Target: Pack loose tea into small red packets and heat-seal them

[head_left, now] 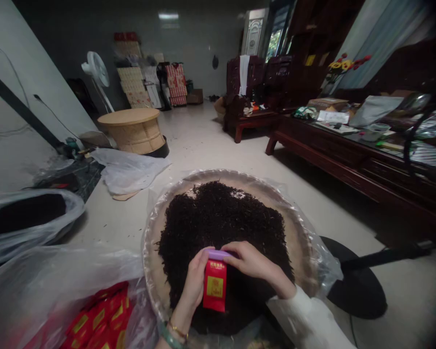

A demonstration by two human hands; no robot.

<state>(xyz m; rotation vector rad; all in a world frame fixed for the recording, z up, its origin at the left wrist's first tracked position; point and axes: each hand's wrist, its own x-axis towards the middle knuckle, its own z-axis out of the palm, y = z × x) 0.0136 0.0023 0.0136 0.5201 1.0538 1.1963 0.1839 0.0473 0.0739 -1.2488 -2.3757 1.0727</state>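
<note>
Over a wide round tray [154, 230] lined with clear plastic, both my hands are at work. A heap of dark dried leaves that look like tea [221, 218] fills most of the tray. My left hand [193, 278] is closed around the left side of a small red packet [215, 286] with a gold label, held upright. Across the packet's top lies a smooth purple plastic piece [218, 254]; its exact kind is unclear. My right hand [250, 261] pinches its right end, and my left fingertips touch its left end.
At lower left, a plastic bag [69, 271] holds several red packets [105, 310]. Further left stands a plastic-lined tub [72, 213] of dark material. A round black stand base [356, 286] sits right of the tray, below a long dark wooden table [349, 160].
</note>
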